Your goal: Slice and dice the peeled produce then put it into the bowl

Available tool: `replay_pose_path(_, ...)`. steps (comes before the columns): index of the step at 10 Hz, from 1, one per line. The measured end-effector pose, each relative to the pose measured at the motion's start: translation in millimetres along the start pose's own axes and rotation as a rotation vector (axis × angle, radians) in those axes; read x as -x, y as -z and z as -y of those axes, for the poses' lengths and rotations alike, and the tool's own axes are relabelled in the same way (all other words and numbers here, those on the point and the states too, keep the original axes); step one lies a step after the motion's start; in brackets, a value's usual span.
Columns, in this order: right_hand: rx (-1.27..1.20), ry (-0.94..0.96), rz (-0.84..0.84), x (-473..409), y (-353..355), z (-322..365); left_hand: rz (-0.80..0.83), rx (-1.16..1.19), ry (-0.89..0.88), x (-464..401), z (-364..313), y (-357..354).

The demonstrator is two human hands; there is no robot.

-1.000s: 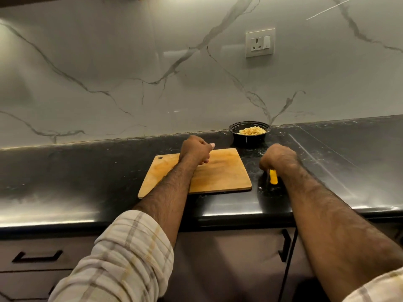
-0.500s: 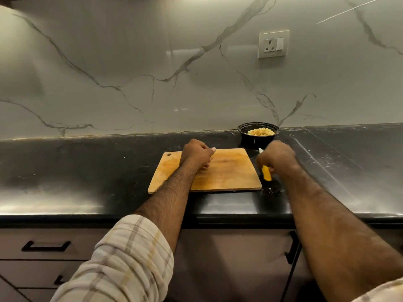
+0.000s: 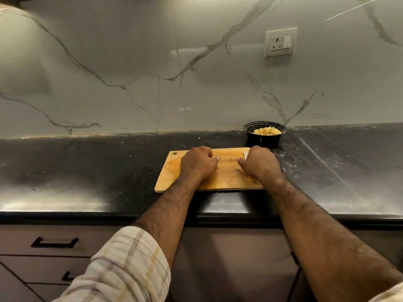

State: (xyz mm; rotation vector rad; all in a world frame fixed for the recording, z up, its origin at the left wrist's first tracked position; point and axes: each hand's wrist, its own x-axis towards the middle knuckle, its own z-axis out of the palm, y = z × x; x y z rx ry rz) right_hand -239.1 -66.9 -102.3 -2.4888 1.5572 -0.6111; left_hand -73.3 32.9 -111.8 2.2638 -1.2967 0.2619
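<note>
A wooden cutting board (image 3: 229, 173) lies on the black counter (image 3: 87, 171). My left hand (image 3: 198, 163) rests on the board's left half with its fingers curled under; nothing shows in it. My right hand (image 3: 260, 163) lies over the board's right edge and grips a knife (image 3: 251, 178) by its yellow handle. A bit of pale blade pokes out beyond the knuckles. Behind the board's right corner stands a black bowl (image 3: 263, 140) with diced yellow produce (image 3: 265, 130) in it. No produce is visible on the board.
A marble wall with a socket (image 3: 280, 42) rises straight behind the counter. White specks dot the counter to the right of the board. Drawers with black handles (image 3: 54, 243) sit below the counter's front edge.
My right hand has moved left with the knife, from the counter beside the board onto the board's right edge. My left hand has stayed on the board.
</note>
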Motion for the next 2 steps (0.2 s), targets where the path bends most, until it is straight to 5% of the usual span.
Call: replay_pose_path(2, -0.017, 0.108, -0.104, 1.7, -23.9, -3.0, -0.027, -0.051, -0.067, 9.8, -6.9, -11.5)
